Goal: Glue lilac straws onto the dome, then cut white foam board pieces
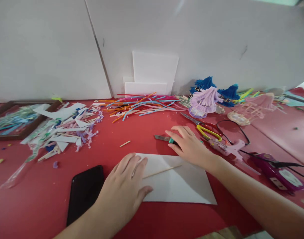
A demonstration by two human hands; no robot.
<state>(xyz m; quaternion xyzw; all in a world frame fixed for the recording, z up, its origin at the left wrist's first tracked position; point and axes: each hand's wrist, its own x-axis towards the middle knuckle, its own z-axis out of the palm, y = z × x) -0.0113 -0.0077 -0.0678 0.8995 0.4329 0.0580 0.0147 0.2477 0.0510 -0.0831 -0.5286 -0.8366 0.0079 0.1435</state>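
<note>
A white sheet of foam board or card (177,189) lies on the red tabletop before me, with a thin wooden stick (164,171) across it. My left hand (128,182) rests over the sheet's left part, fingers loosely extended and thumb apart, covering the stick's left end. Just beyond the sheet's far edge, my right hand (190,144) curls its fingers and thumb around the green handle of a utility knife (162,137). The blade points left, low over the table, and most of the handle is hidden under the palm.
A black phone (84,194) lies left. Offcuts (67,132) and a framed tray (25,132) sit farther left. Colored pipe cleaners (144,104) are behind. At right are pliers (209,132), a glue gun (229,149), a purple device (278,172) and small roofed models (206,99).
</note>
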